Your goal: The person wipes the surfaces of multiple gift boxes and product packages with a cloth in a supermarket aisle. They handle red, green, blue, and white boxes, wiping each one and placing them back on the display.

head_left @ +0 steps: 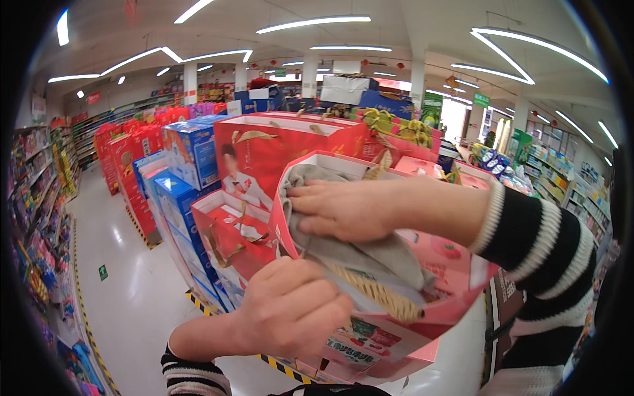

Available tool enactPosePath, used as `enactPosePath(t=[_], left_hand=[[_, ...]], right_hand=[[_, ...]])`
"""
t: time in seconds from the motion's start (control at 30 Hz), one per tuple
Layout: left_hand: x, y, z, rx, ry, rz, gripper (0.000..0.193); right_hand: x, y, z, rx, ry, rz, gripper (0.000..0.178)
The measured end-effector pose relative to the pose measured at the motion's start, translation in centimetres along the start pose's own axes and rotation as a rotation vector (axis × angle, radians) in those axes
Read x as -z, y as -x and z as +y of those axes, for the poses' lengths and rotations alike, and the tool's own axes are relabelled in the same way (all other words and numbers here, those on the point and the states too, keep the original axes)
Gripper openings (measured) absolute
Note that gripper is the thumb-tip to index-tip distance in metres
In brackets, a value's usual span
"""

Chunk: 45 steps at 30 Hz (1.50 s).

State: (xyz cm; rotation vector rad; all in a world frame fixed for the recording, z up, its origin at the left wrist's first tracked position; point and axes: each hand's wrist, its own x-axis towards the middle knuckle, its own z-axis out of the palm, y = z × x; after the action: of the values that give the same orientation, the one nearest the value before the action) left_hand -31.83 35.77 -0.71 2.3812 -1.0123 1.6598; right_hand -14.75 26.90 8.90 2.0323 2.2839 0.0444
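Observation:
A pink-and-red gift box (456, 254) with an open top stands tilted in front of me. My left hand (294, 310) is closed at its near left edge, fingers curled, next to a tan woven handle (376, 290); the fingertips are hidden. Inside the box top lies a crumpled grey cloth (389, 261). My right hand (347, 210) rests flat on this cloth, fingers stretched toward the box's left wall. Part of the cloth is covered by the right hand and forearm.
A smaller red gift box (238, 228) stands left of it, with a large red box (284, 142) behind. Blue cartons (188, 155) are stacked further left, along an aisle floor (122, 264) with yellow-black edge tape. Shop shelves (39, 171) line the far left.

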Motion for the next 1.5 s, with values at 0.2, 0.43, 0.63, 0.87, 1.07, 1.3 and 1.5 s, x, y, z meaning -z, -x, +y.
enactPosePath(t=[0.2,0.43,0.63,0.87,1.07,1.3,1.5], left_hand=[[-2.4,0.0,-1.4,-0.042,-0.041,0.1,0.024],[-3.3,-0.4,-1.9,-0.024,-0.049,0.174,0.025],[-3.6,-1.2,-2.5,-0.029,-0.057,0.206,0.025],[-3.2,-0.1,-2.7,-0.11,0.009,0.208,0.022],[-1.7,1.1,-2.0,-0.108,-0.031,0.132,0.024],[-0.8,1.4,-1.7,-0.016,0.013,-0.026,0.02],[-1.8,1.6,-1.0,0.085,-0.058,0.01,0.01]], right_hand=[[0.6,6.2,1.9,-0.381,0.129,-0.08,0.044],[4.0,12.8,-5.2,-0.824,0.138,-0.323,0.03],[4.5,11.5,-7.4,-0.573,-0.091,0.002,0.019],[6.6,10.4,-2.0,-0.356,-0.56,0.655,0.027],[10.8,16.4,7.3,-0.44,-0.117,1.009,0.03],[9.3,17.3,14.9,-0.553,0.177,0.852,0.03],[6.7,15.2,19.5,-0.402,0.012,0.962,0.028]])
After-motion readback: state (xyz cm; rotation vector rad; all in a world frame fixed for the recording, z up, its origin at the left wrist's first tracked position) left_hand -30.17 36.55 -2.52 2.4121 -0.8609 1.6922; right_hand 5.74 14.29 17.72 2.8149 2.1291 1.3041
